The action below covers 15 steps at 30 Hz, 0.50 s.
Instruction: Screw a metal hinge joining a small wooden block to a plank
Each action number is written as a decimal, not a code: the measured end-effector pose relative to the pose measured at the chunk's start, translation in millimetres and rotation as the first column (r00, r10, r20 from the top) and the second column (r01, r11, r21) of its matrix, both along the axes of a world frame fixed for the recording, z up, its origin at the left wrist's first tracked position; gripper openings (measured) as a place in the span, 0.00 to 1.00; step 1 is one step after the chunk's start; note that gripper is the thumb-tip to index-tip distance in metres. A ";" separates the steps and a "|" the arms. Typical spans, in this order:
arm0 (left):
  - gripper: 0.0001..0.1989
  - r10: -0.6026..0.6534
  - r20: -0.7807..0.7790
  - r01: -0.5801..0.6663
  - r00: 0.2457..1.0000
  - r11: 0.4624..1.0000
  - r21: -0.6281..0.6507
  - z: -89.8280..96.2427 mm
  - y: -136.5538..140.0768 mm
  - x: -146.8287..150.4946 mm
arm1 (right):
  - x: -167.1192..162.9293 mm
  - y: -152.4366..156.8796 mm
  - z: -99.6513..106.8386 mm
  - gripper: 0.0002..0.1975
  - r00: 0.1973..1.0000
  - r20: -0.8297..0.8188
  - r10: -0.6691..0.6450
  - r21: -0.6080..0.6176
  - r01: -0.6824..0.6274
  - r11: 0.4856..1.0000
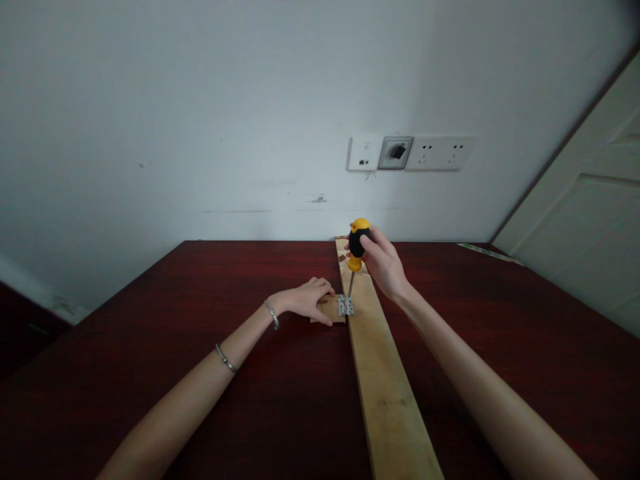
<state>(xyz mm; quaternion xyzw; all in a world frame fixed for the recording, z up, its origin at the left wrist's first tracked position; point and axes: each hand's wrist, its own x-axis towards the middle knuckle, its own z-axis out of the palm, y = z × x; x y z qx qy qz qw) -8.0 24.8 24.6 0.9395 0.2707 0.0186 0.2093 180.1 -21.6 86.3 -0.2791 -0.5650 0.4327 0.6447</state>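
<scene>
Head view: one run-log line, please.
right hand: holds screwdriver at hinge | left hand: holds small board | hinge: bridges small board, long plank

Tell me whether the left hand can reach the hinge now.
Likely yes: the left hand holds the small board just short of the hinge, which lies uncovered on that side; only the screwdriver, at its other side, might crowd the hand.
</scene>
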 end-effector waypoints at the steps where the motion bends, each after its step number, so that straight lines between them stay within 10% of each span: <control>1: 0.31 0.000 0.000 0.000 1.000 1.000 0.002 -0.1 -0.1 -0.2 | -0.2 -0.6 0.0 0.13 1.000 0.006 -0.026 0.015 0.026 1.000; 15: 0.33 0.013 -0.009 -0.013 1.000 1.000 -0.019 2.1 -1.2 0.0 | -1.0 -3.0 3.7 0.18 0.997 0.072 0.038 0.049 -0.042 0.998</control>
